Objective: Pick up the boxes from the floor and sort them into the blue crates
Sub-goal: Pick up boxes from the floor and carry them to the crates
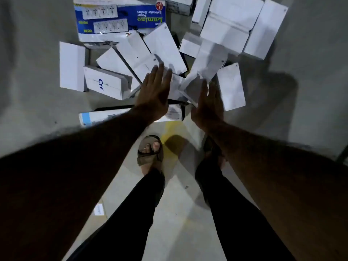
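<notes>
A heap of boxes is spread on the floor in front of the person. The biggest box is found at the far left of the heap. The left hand and the right hand are held side by side over the near edge of the heap. A long box is seen under the left arm. Two feet are placed behind the hands, the left sandal near the middle.

Right foot behind right forearm; top boxes cut by edge; hands motion-blurred
</notes>
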